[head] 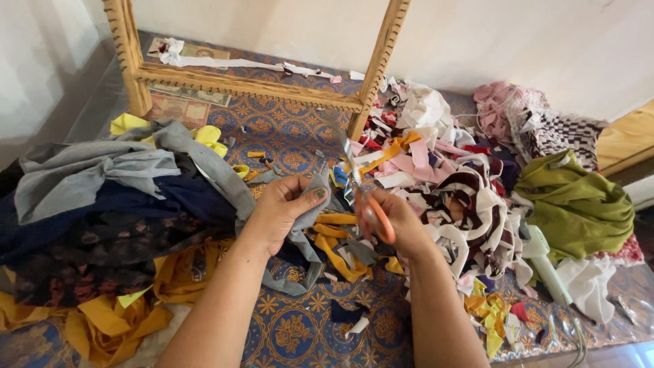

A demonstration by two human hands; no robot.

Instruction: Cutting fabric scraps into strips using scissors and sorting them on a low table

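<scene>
Head camera view, looking down over a person's two bare forearms onto a surface spread with a blue and gold patterned cloth (300, 334). Nearest the camera, yellow fabric strips (109, 320) lie bunched at the lower left. The left hand (283, 208) has its fingers pinched on a piece of grey fabric (306, 235), thumb on top (the nail is painted green), and the cloth hangs down from the grip toward the patterned surface. Just beside it, the right hand (402, 221) is closed around the orange handles of a pair of scissors (364, 197), whose blades point up and away, close to the grey fabric's upper edge; whether the blades touch the fabric cannot be told. Between and below the hands lie mustard-yellow offcuts (337, 249). To the left sits a heap of grey, navy and dark floral cloth (102, 197). To the right spreads a large pile of cut strips (449, 191) in pink, white, maroon and orange, with a green garment (579, 204) beyond it and a white handled tool (545, 262) at its edge. Farthest back stands a wooden frame (252, 85) studded with pegs, against a pale wall.
</scene>
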